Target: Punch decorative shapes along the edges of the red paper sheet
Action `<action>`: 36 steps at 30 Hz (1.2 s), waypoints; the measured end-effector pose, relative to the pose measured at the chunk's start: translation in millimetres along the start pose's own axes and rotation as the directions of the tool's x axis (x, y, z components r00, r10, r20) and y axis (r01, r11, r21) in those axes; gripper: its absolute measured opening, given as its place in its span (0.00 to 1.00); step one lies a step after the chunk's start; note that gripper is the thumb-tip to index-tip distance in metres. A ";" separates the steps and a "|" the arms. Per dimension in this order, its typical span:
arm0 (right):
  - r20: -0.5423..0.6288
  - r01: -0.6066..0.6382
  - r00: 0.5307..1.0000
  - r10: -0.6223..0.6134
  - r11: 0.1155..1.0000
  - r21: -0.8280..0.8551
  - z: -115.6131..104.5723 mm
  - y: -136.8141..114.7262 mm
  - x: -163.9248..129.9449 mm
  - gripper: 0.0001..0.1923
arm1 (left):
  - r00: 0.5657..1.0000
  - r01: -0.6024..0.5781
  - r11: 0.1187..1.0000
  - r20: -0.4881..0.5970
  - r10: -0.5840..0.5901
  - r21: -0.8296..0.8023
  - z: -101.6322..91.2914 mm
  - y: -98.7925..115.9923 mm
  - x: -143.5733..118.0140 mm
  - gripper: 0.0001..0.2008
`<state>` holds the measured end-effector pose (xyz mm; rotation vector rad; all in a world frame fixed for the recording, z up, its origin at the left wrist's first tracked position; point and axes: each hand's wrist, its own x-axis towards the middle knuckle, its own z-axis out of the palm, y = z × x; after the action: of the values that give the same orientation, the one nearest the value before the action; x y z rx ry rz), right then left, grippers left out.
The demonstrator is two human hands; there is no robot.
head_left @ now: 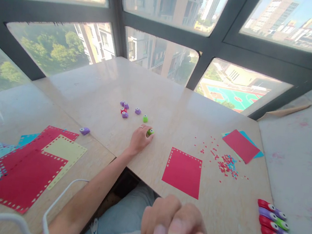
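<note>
My left hand (140, 139) rests on the table with its fingers closed round a small green craft punch (150, 132). Just beyond it stands another green punch (145, 119), and a purple punch (137, 111) is a little farther left. Close to the camera, my right hand (176, 229) is raised over the table's front edge, its fingers curled in; I see nothing held in it. Beyond that hand lies a square red paper sheet (183, 174), with small holes punched along its top and upper left edges. Neither hand touches the sheet.
Punched paper bits (228, 165) are scattered at right, near stacked paper sheets (241, 146). Several punches (273, 226) line the right wall. More punches (124, 109) cluster at back. Punched sheets (30, 176) overlap at left, beside a white cable (49, 210). Windows border the table.
</note>
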<state>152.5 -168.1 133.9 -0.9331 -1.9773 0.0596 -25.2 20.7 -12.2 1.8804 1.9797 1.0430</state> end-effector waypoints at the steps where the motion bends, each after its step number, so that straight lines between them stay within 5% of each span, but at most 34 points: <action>1: 0.011 -0.253 0.962 0.274 0.869 0.425 1.9 2.5 5.3 0.23 | 1.000 0.009 1.000 -0.004 -0.009 -0.002 0.0 0.0 0.2 0.11; 2: 0.117 -0.409 0.865 0.487 0.552 0.727 2.2 6.9 8.8 0.19 | 1.000 0.020 1.000 -0.009 -0.020 -0.006 -0.1 0.0 0.4 0.11; 3: 0.238 -0.455 0.758 0.608 0.231 0.860 1.0 13.2 10.1 0.16 | 0.999 0.029 1.000 -0.015 -0.029 -0.011 -0.3 0.1 0.6 0.11; 4: 0.304 -0.433 0.654 0.692 0.014 0.901 -1.3 21.5 9.0 0.12 | 0.999 0.036 0.999 -0.020 -0.037 -0.015 -0.6 0.2 0.9 0.11; 5: 0.312 -0.418 0.582 0.751 -0.053 0.907 -4.6 31.5 5.7 0.12 | 0.999 0.040 0.999 -0.022 -0.040 -0.017 -0.9 0.4 1.1 0.11; 8: 0.201 -0.413 0.432 0.879 -0.006 0.911 -16.8 66.4 -13.5 0.15 | 0.999 0.033 0.999 -0.032 -0.034 -0.019 -1.7 0.7 1.5 0.10; 15: 0.089 -0.549 0.322 0.942 0.109 0.829 -24.8 112.4 -64.2 0.16 | 0.989 0.069 0.998 -0.129 -0.070 -0.014 -1.4 -1.6 1.6 0.14; 22: 0.053 -0.630 0.133 0.990 0.043 0.775 -20.3 126.9 -94.8 0.17 | 0.980 0.021 0.998 -0.200 -0.010 0.051 -1.9 8.6 -14.4 0.20; 25: 0.024 -0.669 0.130 0.991 0.069 0.740 -26.3 138.1 -93.8 0.21 | 0.983 -0.178 0.977 -0.026 0.182 0.115 -0.2 20.5 -29.4 0.16; 29: 0.068 -0.749 0.152 0.986 0.070 0.659 -29.7 151.2 -83.9 0.30 | 0.854 -0.479 0.874 0.276 0.441 0.087 4.1 41.6 -44.9 0.15; 32: 0.181 -0.796 0.143 0.973 0.004 0.605 -24.8 157.5 -75.9 0.35 | 0.805 -0.521 0.851 0.368 0.465 0.064 8.5 55.1 -49.6 0.15; 36: 0.272 -0.811 0.160 0.949 -0.030 0.584 -18.1 165.2 -71.8 0.36 | 0.805 -0.522 0.851 0.364 0.467 0.062 15.4 61.9 -51.6 0.15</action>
<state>283.9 -101.5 28.7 -1.5106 -0.6116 1.2819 40.8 -26.8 -1.0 2.5524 1.4407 0.6051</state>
